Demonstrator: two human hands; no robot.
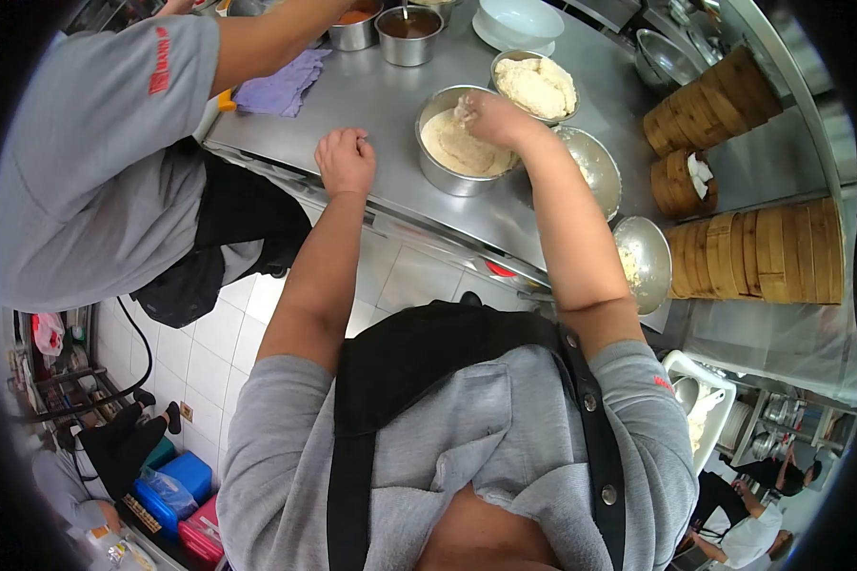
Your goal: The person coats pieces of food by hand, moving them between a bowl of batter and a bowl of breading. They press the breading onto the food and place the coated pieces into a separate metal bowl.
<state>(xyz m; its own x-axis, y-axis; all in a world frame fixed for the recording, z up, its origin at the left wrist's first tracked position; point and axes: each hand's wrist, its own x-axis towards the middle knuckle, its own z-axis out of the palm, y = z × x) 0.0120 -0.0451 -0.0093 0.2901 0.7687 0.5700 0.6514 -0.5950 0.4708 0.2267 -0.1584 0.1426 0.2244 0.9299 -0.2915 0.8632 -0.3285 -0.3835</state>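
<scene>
My right hand (497, 121) reaches into a round metal pot (459, 183) of pale, flour-like coating (462, 147). Its fingers are drawn together and dusted with the coating; what they hold, if anything, I cannot make out. Near the front edge of the steel counter (390, 114), my left hand (346, 162) rests with curled fingers, apart from the pot. Just behind my right hand stands a bowl (575, 107) heaped with a pale, lumpy mixture (535, 86).
Metal bowls (646, 266) with pale crumbs stand beside my right forearm. Bamboo steamers (757, 252) are stacked on the right. At the left, a co-worker's arm (267, 43) extends over a purple cloth (283, 84). Sauce pots (409, 49) and white bowls (519, 21) are at the back.
</scene>
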